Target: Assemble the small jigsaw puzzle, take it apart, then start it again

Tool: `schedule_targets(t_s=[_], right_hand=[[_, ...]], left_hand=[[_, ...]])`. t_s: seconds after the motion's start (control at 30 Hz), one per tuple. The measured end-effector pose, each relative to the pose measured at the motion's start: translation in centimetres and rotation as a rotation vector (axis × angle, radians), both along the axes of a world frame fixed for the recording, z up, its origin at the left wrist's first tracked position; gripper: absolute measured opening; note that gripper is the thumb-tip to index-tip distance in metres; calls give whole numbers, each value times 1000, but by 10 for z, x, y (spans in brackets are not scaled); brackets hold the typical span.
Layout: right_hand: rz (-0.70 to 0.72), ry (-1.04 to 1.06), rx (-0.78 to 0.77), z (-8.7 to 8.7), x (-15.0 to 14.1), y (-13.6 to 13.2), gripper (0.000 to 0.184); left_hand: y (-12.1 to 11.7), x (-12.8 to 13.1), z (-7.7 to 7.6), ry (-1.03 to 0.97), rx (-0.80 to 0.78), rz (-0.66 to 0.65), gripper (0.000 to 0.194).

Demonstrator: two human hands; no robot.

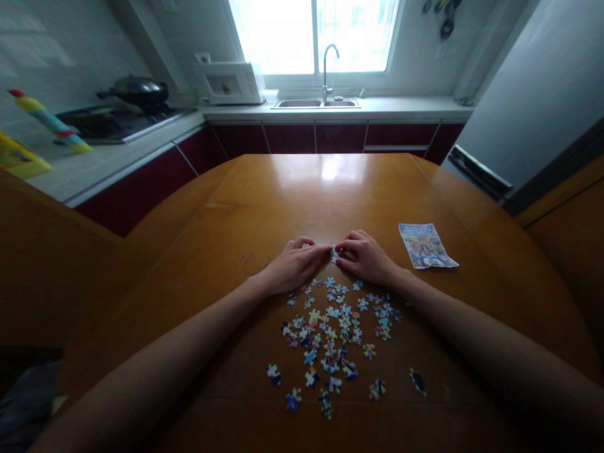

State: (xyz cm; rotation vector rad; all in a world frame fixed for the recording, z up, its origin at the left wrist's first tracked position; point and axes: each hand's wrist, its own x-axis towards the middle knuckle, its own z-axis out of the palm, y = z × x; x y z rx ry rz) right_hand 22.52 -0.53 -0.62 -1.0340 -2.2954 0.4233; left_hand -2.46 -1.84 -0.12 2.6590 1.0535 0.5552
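Between my two hands, just past the loose pile, lie small joined jigsaw puzzle pieces [334, 255]. My left hand [298, 263] rests on the table with its fingertips pressed together at the left edge of these pieces. From the other side my right hand [367, 257] pinches them between thumb and fingers. Fingers partly cover the pieces, so how many are joined is hidden. Nearer to me spreads a heap of loose jigsaw puzzle pieces [333, 314], mostly pale blue, white, yellow and dark blue.
A creased picture sheet [427, 245] lies right of my right hand on the wooden table [226, 214]. A few stray pieces sit near the front, one dark piece [418, 381] at the right. Beyond stand a counter with a sink [316, 104], a microwave [229, 83] and a wok [139, 91].
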Motion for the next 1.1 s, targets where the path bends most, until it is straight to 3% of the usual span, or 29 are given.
schedule_targets(t_s=[0.5,0.7,0.9,1.1], right_hand=[[-33,-13,14,0,-2,0,17],[-8,71,-55,-3,0,8,12],[-1,72,-44,-5,0,10,12],[-24,33,-18,-4,-1,6,13]], left_hand=[[-1,-1,3,35,35,-62,35],[0,-2,0,64,49,-73,39],[0,-2,0,69,45,-66,41],[0,-2,-3,-13,1,33,43]])
